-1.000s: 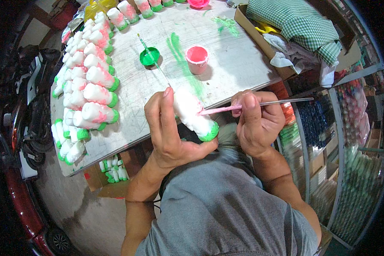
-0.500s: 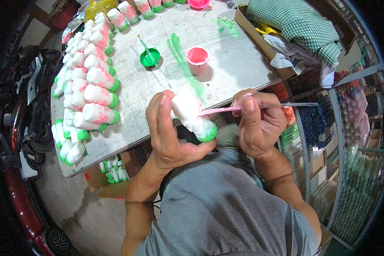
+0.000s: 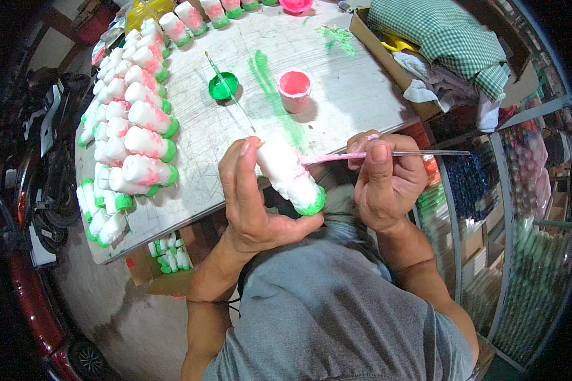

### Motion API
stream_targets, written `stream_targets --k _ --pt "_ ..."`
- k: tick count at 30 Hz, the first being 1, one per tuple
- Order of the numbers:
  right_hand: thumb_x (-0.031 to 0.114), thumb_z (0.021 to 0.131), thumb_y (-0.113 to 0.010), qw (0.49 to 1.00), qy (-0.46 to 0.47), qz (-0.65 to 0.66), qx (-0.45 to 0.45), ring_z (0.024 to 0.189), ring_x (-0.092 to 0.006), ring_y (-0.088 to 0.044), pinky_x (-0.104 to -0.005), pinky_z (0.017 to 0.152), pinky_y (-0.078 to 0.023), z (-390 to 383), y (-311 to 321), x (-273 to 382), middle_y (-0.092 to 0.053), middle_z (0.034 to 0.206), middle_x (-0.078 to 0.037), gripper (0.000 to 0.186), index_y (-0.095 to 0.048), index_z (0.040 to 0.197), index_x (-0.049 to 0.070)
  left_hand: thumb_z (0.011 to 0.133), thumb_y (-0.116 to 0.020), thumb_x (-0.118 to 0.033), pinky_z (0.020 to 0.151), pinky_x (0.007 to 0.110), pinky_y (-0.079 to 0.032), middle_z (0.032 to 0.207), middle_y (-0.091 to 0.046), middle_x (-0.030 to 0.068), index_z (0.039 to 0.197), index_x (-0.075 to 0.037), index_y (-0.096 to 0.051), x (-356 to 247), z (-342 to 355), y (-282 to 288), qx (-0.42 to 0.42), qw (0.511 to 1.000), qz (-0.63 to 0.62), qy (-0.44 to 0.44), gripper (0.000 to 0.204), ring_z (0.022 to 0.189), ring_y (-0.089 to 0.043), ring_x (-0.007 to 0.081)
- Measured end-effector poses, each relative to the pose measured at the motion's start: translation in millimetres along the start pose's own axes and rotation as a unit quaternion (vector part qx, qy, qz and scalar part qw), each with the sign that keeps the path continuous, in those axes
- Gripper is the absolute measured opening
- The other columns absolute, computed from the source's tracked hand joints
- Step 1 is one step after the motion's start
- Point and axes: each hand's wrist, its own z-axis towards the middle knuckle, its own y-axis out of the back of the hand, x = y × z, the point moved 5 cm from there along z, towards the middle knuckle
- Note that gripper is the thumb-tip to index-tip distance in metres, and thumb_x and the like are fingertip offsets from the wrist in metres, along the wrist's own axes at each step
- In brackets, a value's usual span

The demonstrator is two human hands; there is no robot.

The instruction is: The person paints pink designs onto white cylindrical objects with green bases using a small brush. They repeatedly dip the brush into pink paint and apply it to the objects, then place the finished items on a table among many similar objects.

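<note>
My left hand [image 3: 251, 203] grips a white moulded candle-like piece [image 3: 281, 166] with a green base, its ends between thumb and fingers, tilted above the table's front edge. Pinched in my right hand [image 3: 391, 181] is a paintbrush [image 3: 333, 157] with a pink-smeared shaft and a clear far end. Its tip touches the piece's side, where faint pink shows. Beyond my hands stands a small tub of pink paint [image 3: 295, 89]. To its left is a green paint dish [image 3: 224, 86], with a second thin brush [image 3: 230, 89] lying across it.
Rows of similar white, pink and green pieces [image 3: 147, 114] line the left of the table [image 3: 197, 159]. A cardboard box with cloths [image 3: 442, 51] sits at the back right. Below the table is a carton of small pieces [image 3: 170, 254]; shelving [image 3: 508, 184] stands at right.
The white piece has turned slightly in my left hand and its green end sits a little lower. The brush has shifted slightly up the piece and lies more level.
</note>
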Motion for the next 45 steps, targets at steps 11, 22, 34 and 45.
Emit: stream_targets --k 11,22,34,45 --pt "0.01 0.103 -0.063 1.0 -0.022 0.01 -0.007 0.072 -0.0122 -0.061 -0.0269 0.066 -0.051 5 7 -3 -0.068 0.087 -0.011 0.01 -0.059 0.101 0.001 0.051 -0.091 -0.03 0.105 0.047 -0.045 0.133 -0.053 0.0231 0.144 0.011 -0.038 -2 2 -9 -0.002 1.0 0.0 0.003 0.115 0.119 -0.055 0.039" --pt "0.011 0.103 -0.061 0.998 -0.002 -0.04 0.041 0.073 -0.0173 -0.058 -0.0301 0.066 -0.048 11 6 9 -0.064 0.082 -0.011 0.012 -0.057 0.101 0.001 0.046 -0.094 -0.029 0.106 0.045 -0.045 0.134 -0.053 0.023 0.145 0.012 -0.036 -2 4 -9 0.002 0.998 -0.063 0.012 0.121 0.121 -0.055 0.037" --pt "0.018 0.102 -0.065 0.995 -0.055 0.086 -0.006 0.076 -0.0178 -0.059 -0.031 0.067 -0.05 17 -3 14 -0.065 0.088 -0.012 0.018 -0.057 0.101 0.002 0.053 -0.086 -0.014 0.113 0.042 -0.038 0.145 -0.043 0.0204 0.153 0.007 -0.031 19 7 -1 0.058 0.918 -0.369 0.131 0.116 0.134 -0.048 0.0314" --pt "0.02 0.103 -0.065 0.994 -0.065 0.083 0.024 0.079 -0.0175 -0.063 -0.0299 0.068 -0.051 -4 -14 11 -0.067 0.088 -0.013 0.02 -0.057 0.103 0.001 0.051 -0.083 -0.012 0.114 0.042 -0.035 0.144 -0.042 0.0211 0.152 0.005 -0.037 24 -2 14 0.097 0.942 -0.313 0.078 0.112 0.135 -0.046 0.0324"
